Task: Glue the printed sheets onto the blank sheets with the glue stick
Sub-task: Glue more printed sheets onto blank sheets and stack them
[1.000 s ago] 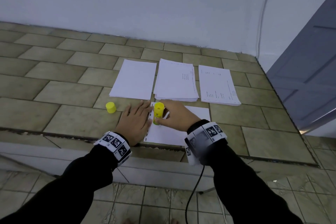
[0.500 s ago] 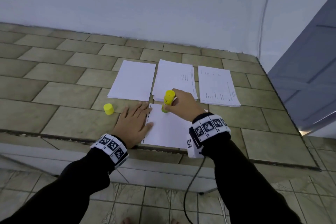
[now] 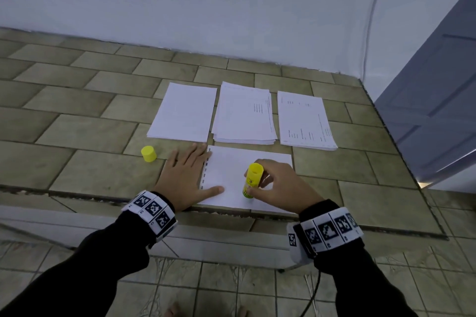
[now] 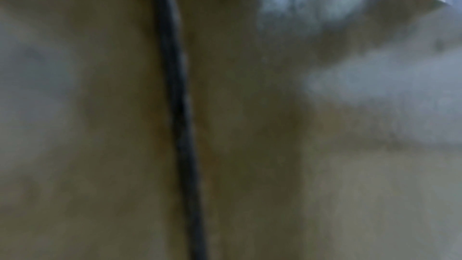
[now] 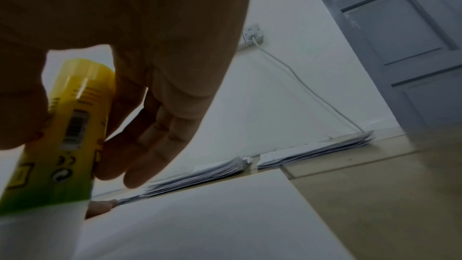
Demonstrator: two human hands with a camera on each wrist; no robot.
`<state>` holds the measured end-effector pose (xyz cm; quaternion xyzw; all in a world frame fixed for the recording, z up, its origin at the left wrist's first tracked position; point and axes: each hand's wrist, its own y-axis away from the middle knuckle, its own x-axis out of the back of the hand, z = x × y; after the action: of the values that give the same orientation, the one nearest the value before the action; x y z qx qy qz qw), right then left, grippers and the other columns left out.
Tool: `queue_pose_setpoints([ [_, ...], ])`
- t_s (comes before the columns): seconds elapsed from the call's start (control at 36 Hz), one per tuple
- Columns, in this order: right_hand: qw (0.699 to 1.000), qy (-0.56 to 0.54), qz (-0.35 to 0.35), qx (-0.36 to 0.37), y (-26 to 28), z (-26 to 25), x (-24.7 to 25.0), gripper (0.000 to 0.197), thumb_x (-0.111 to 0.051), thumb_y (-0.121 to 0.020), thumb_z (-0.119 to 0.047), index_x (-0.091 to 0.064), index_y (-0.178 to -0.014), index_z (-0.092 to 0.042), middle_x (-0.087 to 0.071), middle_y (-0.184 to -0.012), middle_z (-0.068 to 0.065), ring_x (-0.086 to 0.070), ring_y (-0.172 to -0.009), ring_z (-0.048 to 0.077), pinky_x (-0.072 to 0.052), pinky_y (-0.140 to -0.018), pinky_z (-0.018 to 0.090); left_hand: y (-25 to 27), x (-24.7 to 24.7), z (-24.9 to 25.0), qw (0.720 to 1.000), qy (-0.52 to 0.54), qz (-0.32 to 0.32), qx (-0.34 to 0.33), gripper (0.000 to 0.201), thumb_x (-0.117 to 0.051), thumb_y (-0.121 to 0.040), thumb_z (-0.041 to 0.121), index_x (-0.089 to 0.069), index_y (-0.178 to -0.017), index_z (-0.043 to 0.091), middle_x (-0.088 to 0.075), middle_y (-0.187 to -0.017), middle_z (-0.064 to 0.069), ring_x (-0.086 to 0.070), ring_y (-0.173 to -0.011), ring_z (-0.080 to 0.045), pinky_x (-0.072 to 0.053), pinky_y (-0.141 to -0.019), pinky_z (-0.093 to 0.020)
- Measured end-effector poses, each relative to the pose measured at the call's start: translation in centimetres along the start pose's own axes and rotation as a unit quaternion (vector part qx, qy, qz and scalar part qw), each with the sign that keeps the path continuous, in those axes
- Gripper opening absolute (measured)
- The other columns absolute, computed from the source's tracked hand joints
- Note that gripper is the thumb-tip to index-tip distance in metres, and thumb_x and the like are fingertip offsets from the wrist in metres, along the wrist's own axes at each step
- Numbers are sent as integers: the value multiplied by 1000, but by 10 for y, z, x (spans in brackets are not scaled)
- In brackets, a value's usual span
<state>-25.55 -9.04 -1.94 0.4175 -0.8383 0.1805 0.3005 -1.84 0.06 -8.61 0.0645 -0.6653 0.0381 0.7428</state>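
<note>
The right hand pinched the glue stick upright on the sheet near the tabletop's front edge. The left hand lay flat, pinning the sheet's left edge — thin, limp paper, likely to wrinkle under glue unless held taut.

Glue stick: glossy yellow plastic, printed label. Cap: smooth yellow plastic. Sheets, upper centre: matt white paper. Counter: matt tile.
</note>
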Motion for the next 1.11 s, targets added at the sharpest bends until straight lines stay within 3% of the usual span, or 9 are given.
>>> queue_pose_setpoints([
  [0.17,1000,19,11,-13,-23,2,14,10,-71,-83,-11,-64,-84,-5,-68,-90,8,-61,-77,14,-52,-74,31,0,0,0,1000,1,1,2,121,7,-61,96,-14,-155,25,-5,-164,7,-1,-151,-12,-6,-121,-47],
  [0.31,997,30,56,-45,-49,15,22,15,-69,-81,-14,-57,-79,-5,-68,-85,11,-65,-81,27,-53,-78,46,1,2,1,1000,5,-1,2,123,9,-59,97,-15,-156,23,-6,-164,6,-3,-151,-13,-7,-121,-48],
  [0.44,993,26,91,-74,-63,19,23,14,-70,-83,-11,-60,-87,-2,-70,-90,7,-67,-81,21,-51,-76,25,2,3,1,1000,15,-8,2,124,9,-58,97,-13,-156,24,-3,-164,7,0,-151,-12,-3,-121,-47],
  [0.5,992,24,92,-83,-62,21,24,14,-70,-83,-10,-59,-88,-2,-69,-91,8,-68,-83,22,-52,-77,25,3,3,2,1000,11,-10,1,125,11,-57,97,-12,-156,24,-2,-164,7,0,-151,-13,-3,-121,-47],
  [0.61,989,19,107,-105,-46,28,29,16,-71,-82,-14,-60,-91,-5,-68,-94,9,-66,-88,23,-54,-83,39,3,3,2,1000,15,-9,-5,125,11,-58,97,-12,-156,23,-3,-164,6,-1,-151,-14,-3,-121,-47],
  [0.78,993,-22,63,-99,6,28,42,12,-76,-80,-18,-66,-86,-21,-71,-94,-7,-67,-85,7,-54,-78,23,2,1,2,1000,18,3,-9,122,7,-63,96,-17,-156,21,-7,-164,4,-3,-151,-16,-4,-121,-48],
  [0.86,992,-29,46,-115,26,30,47,17,-77,-79,-17,-69,-94,-22,-71,-88,-8,-66,-82,7,-54,-76,21,2,2,2,1000,10,0,-9,122,10,-62,96,-14,-156,21,-4,-164,5,0,-151,-15,-2,-121,-48],
  [1.0,993,-27,19,-116,41,30,47,19,-76,-74,-19,-70,-90,-24,-71,-85,-8,-67,-82,10,-56,-76,25,3,3,3,1000,11,-3,-9,123,10,-61,96,-13,-156,21,-5,-164,3,0,-151,-16,-3,-121,-49],
  [1.11,994,-22,17,-103,38,29,48,19,-75,-71,-17,-70,-89,-21,-71,-83,-9,-66,-82,10,-53,-73,19,2,4,3,1000,7,-10,-9,122,9,-62,96,-11,-156,22,-2,-164,4,1,-151,-15,-3,-121,-50],
])
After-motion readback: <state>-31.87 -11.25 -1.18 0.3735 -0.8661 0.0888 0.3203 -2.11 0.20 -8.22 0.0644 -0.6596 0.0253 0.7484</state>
